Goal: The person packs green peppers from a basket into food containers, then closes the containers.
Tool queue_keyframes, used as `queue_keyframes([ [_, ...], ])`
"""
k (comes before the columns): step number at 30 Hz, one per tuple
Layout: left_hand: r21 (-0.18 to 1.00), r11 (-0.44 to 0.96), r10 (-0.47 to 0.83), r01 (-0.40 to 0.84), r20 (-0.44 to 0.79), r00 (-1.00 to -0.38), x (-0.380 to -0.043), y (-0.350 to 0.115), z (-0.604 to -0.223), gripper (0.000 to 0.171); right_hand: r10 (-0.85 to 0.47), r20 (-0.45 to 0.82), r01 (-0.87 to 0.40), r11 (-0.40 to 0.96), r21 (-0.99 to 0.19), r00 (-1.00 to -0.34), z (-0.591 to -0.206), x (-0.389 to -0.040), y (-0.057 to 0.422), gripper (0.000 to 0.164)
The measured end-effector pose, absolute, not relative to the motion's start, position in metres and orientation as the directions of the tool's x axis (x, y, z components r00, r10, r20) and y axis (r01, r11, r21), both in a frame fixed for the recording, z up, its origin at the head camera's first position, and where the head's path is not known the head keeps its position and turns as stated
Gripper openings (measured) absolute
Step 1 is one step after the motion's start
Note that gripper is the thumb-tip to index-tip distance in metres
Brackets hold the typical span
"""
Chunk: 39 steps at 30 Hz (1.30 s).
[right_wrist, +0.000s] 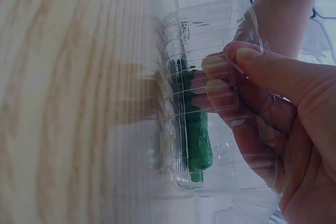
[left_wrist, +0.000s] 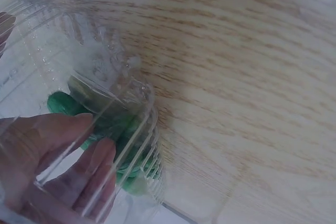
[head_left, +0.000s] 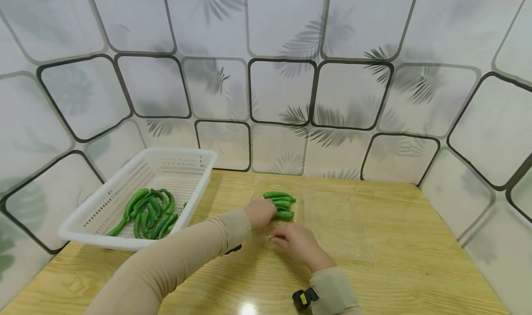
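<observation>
A clear plastic clamshell box (head_left: 258, 193) lies opened flat on the table, its lid (head_left: 338, 218) folded out to the right. Several green peppers (head_left: 277, 195) lie side by side in the base. My left hand (head_left: 260, 213) reaches over the base's left side, thumb and fingertips at a green pepper (left_wrist: 110, 121) inside, seen through the clear wall in the left wrist view. At the near edge, my right hand (head_left: 297, 243) pinches the rim (right_wrist: 233, 59) of the box between thumb and fingers. Another green pepper (right_wrist: 198, 140) shows through the plastic beside it.
On the left stands a white perforated plastic basket (head_left: 203, 176) with a pile of green peppers (head_left: 151, 213) in it. The wooden table (head_left: 420, 250) stretches to the right, and a patterned wall covering (head_left: 282, 98) rises behind its back edge.
</observation>
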State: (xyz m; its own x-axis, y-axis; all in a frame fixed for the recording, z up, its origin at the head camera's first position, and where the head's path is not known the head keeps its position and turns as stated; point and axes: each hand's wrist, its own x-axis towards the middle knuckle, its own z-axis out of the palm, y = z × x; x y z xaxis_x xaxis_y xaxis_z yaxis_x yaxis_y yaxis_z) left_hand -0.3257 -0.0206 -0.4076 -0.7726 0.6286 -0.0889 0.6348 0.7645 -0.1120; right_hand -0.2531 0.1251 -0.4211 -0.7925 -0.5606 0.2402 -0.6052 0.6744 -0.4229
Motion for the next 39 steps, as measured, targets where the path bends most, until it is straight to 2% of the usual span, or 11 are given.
queue_keyframes([
  [10,-0.114,0.777,0.611,0.619,-0.098,-0.786,-0.327,-0.022,-0.407,0.009,-0.563,0.228,-0.602,0.677,-0.424,-0.794,-0.420,-0.253,0.124,0.008],
  [16,-0.124,0.816,0.560,0.564,-0.069,-0.826,-0.325,-0.031,-0.381,0.012,-0.573,0.233,-0.613,0.672,-0.415,-0.786,-0.421,-0.254,0.124,0.009],
  [21,-0.031,0.839,0.542,0.543,-0.036,-0.839,-0.329,-0.056,-0.345,0.020,-0.569,0.197,-0.593,0.685,-0.423,-0.798,-0.422,-0.255,0.124,0.014],
  [29,0.001,0.892,0.452,0.452,0.035,-0.891,-0.330,-0.109,-0.299,0.018,-0.563,0.177,-0.577,0.692,-0.433,-0.808,-0.423,-0.256,0.124,0.014],
  [39,0.057,0.946,0.317,0.319,0.043,-0.948,-0.339,-0.176,-0.286,0.023,-0.550,0.149,-0.551,0.701,-0.452,-0.822,-0.423,-0.254,0.124,0.014],
])
